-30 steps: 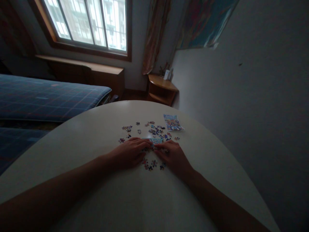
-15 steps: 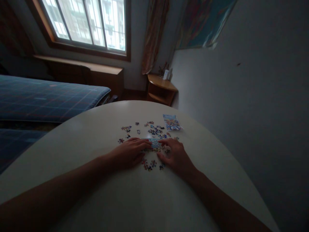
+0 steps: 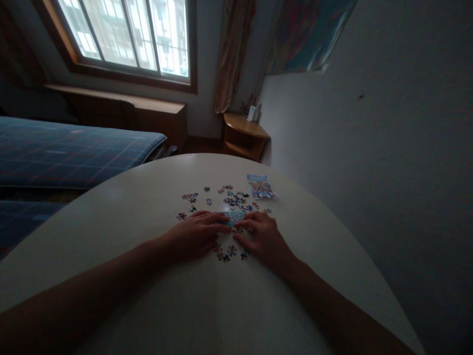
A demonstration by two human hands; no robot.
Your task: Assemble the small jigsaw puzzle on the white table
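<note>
A joined strip of light-blue jigsaw puzzle (image 3: 234, 217) lies on the white round table (image 3: 155, 296) between my hands. My left hand (image 3: 197, 232) rests on its left part, palm down, fingers stretched out. At its right part is my right hand (image 3: 260, 234), with the fingers apart and bent, the fingertips touching the strip's lower right area. Loose pieces (image 3: 236, 199) are scattered beyond the strip, and more pieces (image 3: 226, 252) lie on the near side, between the hands. A small printed picture sheet (image 3: 261, 187) lies behind, to the right.
Past the table on the left is a bed with a blue plaid mattress (image 3: 74, 153). A small wooden corner cabinet (image 3: 246, 127) stands behind the table, near a white wall (image 3: 362, 158). A window (image 3: 129, 37) is at the back left.
My right hand's fingers have shifted slightly left and nearer along the strip. My left index finger also reaches lower over it. The whole view has moved a little.
</note>
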